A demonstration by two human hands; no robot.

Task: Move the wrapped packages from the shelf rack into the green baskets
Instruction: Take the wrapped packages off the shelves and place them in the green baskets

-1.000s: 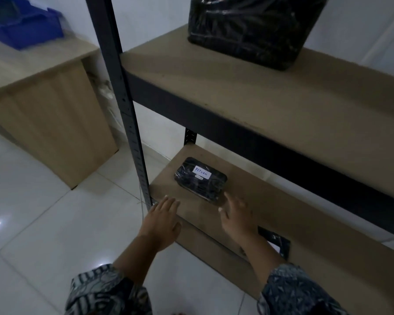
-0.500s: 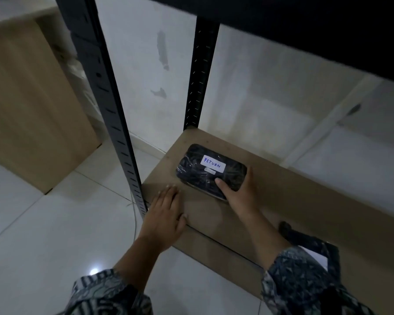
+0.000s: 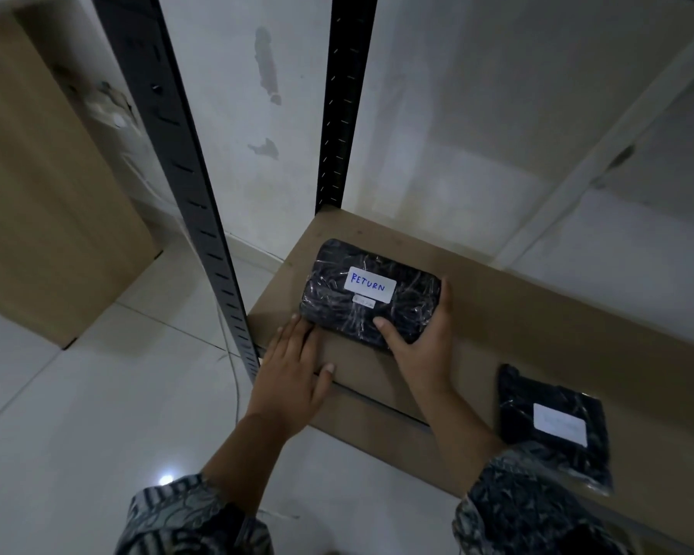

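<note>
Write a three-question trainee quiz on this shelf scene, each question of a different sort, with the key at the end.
1. True or false: the right hand grips the left package.
2. Where does the right package lie? A) on the same shelf board as the left package; B) on the floor; C) stacked on top of the left package.
3. Fill in: the handwritten label on the left package reads ____.
Key: 1 true; 2 A; 3 RETURN.
</note>
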